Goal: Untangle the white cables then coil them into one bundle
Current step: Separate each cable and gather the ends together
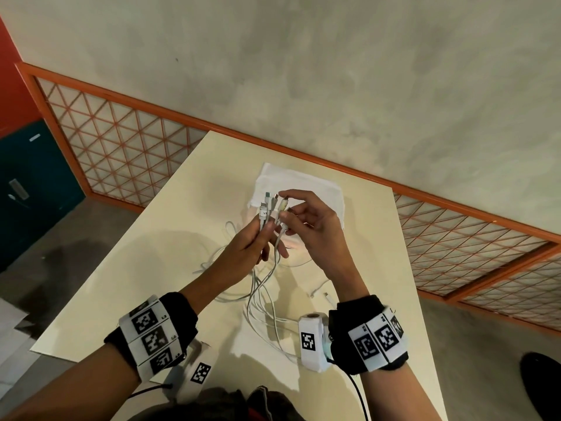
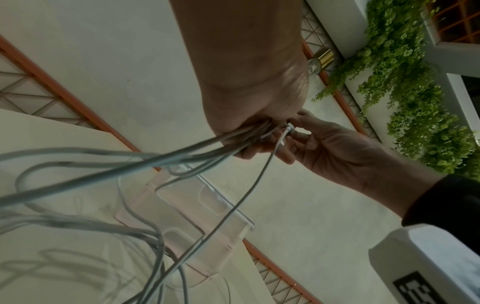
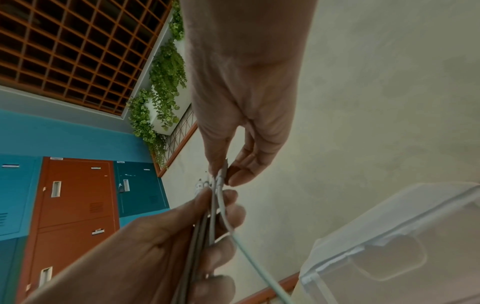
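Connector ends [image 1: 270,205] are standing upright above the left hand [image 1: 243,247], which is gripping several white cables [image 1: 261,299] together in a fist, their plugs gathered side by side at one level. Right hand [image 1: 315,226] is working just beside and above that cluster, thumb and forefinger pinching one more plug [image 3: 223,172] and holding it against the others; remaining right fingers are curling loosely.

Key relation: long axis of the gripped lengths is running roughly vertical, plugs up, slack trailing down from the left fist toward the table [image 1: 151,268]. Right hand is nearer the plug tips; left is holding the shafts below.

Below the fist the cables are hanging as thin, limp strands, crossing one another and spreading into loose loops on the tabletop. One loose end [image 1: 326,295] is lying apart near the right wrist. A clear plastic container [image 2: 207,216] is sitting beyond the hands.

Judgement: ends are being aligned; coiling is not yet begun.
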A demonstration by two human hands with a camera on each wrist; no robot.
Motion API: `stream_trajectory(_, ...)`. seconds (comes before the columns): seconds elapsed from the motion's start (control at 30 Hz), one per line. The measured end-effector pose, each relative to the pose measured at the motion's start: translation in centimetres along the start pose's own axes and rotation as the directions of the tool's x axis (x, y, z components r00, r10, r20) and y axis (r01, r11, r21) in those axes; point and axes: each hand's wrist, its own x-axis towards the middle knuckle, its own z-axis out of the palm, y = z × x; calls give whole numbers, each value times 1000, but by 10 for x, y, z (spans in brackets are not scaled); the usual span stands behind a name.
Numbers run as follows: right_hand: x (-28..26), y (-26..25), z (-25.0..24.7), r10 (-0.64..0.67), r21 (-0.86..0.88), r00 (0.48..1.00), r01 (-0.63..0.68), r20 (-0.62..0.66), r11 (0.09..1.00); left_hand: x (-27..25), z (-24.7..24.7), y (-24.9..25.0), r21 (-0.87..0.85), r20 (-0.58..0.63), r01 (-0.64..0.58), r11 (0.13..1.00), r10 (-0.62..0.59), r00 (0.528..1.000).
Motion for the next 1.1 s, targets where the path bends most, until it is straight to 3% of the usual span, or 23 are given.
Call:
stream_trajectory(0.27,2,1,8,15,4,997,-14,-74,1000,5,2,2,74,-18,-69,995,70,997)
stream_trajectory(0.47,5,5,7,36,-14,989,-38,-141,999,9,2,-6,139,-141,-54,989,74,987)
stream_trajectory(0.73,11,8,3,73,5,959,-74,-272,997,8,-6,-15,334,-301,-120,935,226,926)
stream_trajectory(0.93,16,0,5,16,-37,968,-26,-249,999,10,-8,-13,295,-110,-107,949,145,983)
stream_trajectory(1.1,19,-1,3,-1,-24,974,-4,-227,1000,9,-7,-17,281,-75,-84,956,109,991)
